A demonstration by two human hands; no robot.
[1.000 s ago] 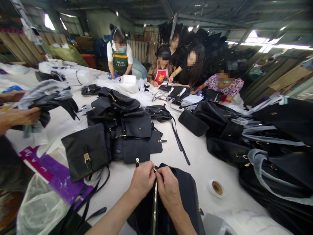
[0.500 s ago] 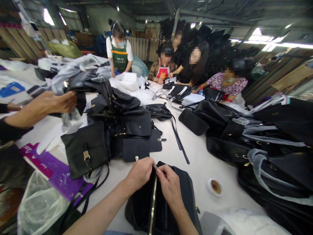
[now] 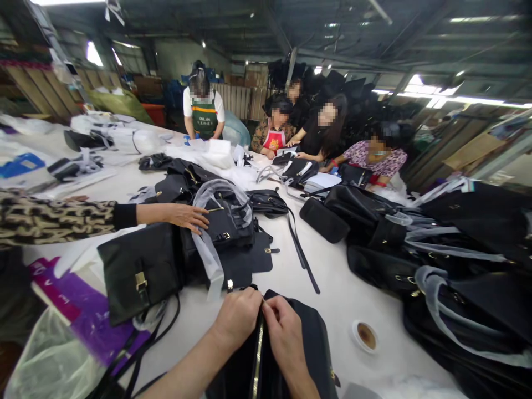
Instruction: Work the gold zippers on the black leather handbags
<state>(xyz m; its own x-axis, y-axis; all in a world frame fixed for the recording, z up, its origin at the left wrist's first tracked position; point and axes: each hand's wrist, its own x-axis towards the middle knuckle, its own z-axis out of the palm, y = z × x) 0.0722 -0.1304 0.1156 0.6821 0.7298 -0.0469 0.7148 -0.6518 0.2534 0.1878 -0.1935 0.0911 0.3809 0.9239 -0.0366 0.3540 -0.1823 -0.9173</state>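
Observation:
A black bag lies in front of me, with a gold-toothed zipper running along its opening. My left hand is closed at the zipper's far end, its fingers curled and knuckles up. Right beside it, my right hand pinches the same end between thumb and fingers. The fingertips almost meet, and the exact piece between them is hidden. Just beyond my left hand are a black flap with a gold clasp and a strip of translucent wrapping.
A co-worker's hand rests on a pile of black bags to the left. Another black bag stands nearer. More bags crowd the right side. A small cup of brown stuff sits on the white table. Several people work opposite.
The co-worker at left has laid a wrapped-handle black bag on the pile and now has an open hand on it. My hands stay at the zipper's end; the view has tilted slightly up.

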